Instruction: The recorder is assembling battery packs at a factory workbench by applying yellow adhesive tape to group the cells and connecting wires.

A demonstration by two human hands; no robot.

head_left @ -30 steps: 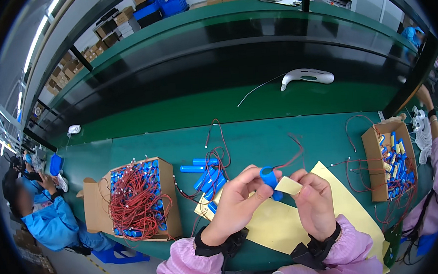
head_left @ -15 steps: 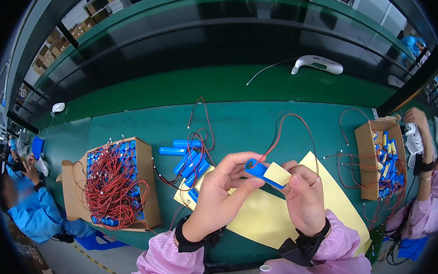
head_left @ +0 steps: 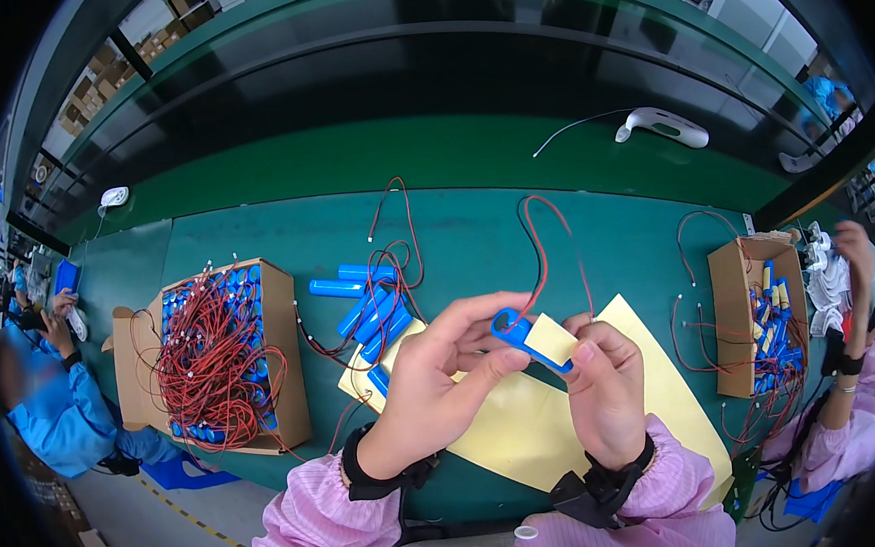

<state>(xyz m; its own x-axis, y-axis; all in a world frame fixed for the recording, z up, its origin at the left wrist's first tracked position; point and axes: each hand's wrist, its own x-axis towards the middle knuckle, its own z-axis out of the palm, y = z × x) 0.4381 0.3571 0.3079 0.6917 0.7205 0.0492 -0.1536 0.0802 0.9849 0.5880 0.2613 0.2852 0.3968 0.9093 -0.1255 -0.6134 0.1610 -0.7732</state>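
My left hand (head_left: 434,384) and my right hand (head_left: 605,384) together hold a blue cylindrical battery cell (head_left: 516,329) above the table. A pale yellow tape strip (head_left: 550,339) lies across the cell under my right thumb. Red and black wires (head_left: 541,242) loop up from the cell. Below my hands lies a yellow paper sheet (head_left: 654,381). Loose blue cells (head_left: 364,303) with wires lie just left of my hands.
A cardboard box of blue cells and red wires (head_left: 217,357) stands at the left. A smaller box of cells (head_left: 761,319) is at the right, next to another person's hand (head_left: 852,248). A seated person in blue (head_left: 49,398) is far left. A white handheld device (head_left: 664,124) lies at the back.
My hands have stayed together on the cell and have turned it, so the yellow strip now lies over its right end.
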